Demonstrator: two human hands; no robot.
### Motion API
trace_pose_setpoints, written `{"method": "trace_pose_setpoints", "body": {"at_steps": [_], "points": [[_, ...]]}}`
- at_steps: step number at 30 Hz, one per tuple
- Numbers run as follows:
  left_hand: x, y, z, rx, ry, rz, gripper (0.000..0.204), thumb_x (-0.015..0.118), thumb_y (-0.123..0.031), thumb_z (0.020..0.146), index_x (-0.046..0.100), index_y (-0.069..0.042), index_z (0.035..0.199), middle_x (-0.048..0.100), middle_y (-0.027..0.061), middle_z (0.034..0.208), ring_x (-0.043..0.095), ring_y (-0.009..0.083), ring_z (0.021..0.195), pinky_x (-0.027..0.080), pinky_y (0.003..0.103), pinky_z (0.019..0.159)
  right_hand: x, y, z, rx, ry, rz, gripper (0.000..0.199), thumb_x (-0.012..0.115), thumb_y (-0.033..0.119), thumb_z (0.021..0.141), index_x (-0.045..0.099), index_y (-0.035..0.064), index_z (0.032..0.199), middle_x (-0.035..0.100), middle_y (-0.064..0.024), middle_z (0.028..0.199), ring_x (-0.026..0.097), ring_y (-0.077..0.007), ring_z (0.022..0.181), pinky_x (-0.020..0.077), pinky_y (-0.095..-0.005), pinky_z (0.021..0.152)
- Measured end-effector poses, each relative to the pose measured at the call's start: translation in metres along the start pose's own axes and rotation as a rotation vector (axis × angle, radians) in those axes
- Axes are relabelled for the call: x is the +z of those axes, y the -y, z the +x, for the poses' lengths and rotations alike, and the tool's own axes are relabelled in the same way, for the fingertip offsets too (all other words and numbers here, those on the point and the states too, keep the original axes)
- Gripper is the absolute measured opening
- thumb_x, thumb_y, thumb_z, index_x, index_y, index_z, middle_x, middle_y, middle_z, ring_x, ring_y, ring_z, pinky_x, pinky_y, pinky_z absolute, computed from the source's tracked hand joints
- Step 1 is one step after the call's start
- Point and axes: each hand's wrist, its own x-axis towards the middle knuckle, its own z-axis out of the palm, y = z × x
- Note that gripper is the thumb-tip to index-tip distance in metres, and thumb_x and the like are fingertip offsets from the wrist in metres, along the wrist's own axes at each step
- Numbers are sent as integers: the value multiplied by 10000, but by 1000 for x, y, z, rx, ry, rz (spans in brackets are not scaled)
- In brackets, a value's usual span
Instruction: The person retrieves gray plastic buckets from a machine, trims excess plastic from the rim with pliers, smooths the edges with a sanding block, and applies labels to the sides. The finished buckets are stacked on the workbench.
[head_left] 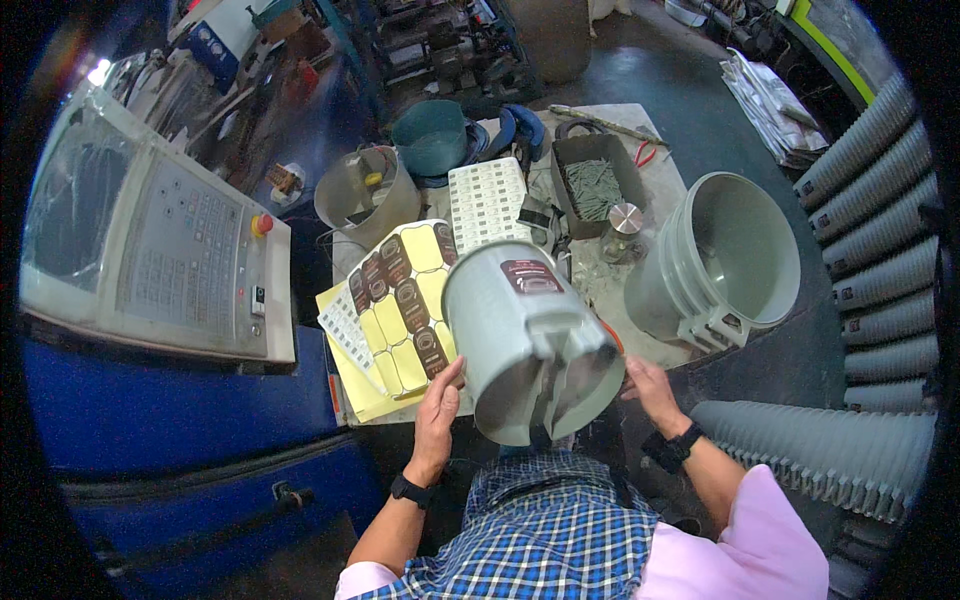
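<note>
A grey plastic bucket (490, 305) with a deep moulded recess is tilted in front of me, its open end toward me. A dark brown label (531, 277) is on its wall. My left hand (436, 418) grips the bucket's left side near the rim, thumb up. My right hand (655, 392) is at the rim's right side, with its fingertips partly hidden. Left of the bucket lies a yellow label sheet (420, 252) with brown labels, several of them peeled off. Behind it, a white sheet of small labels (486, 203) lies close to the bucket.
A second grey bucket (660, 265) leans at the table's right. Further back are a bin of screws (602, 163), a metal-lidded jar (626, 222), a translucent tub (345, 200) and a teal tub (428, 140). A control panel (170, 250) stands left; stacked ribbed grey buckets (880, 280) stand right.
</note>
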Motion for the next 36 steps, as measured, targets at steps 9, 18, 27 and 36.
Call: {"method": "trace_pose_setpoints", "body": {"at_steps": [9,18,27,36], "points": [[20,35,34,-310,-79,-159,641,480,-413,909,249,-69,1399,432,40,1251,396,66,784,340,205,643,30,1,30,-534,-201,-341,527,483,351,907,401,-1,1290,529,-198,1191,531,-299,1064,411,-374,900],[20,78,26,-184,19,-459,662,456,-451,910,210,-115,1425,216,95,1462,194,205,1350,174,396,1082,21,0,52,-465,-196,-104,452,515,130,887,398,-38,1291,485,-211,1261,484,-253,1162,377,-334,976],[-112,232,-12,-792,-1157,-347,249,582,-222,836,547,-38,1000,554,82,915,543,198,818,457,316,671,37,45,7,-469,-615,-139,280,442,108,934,492,-10,1182,589,-98,1073,545,-155,926,437,-270,776],[-187,242,70,-542,-762,88,503,638,-251,782,502,41,1168,605,217,1055,561,327,1024,422,357,889,174,135,-5,-585,167,-568,205,524,7,845,573,19,1043,652,-95,858,604,-169,724,471,-275,641]]}}
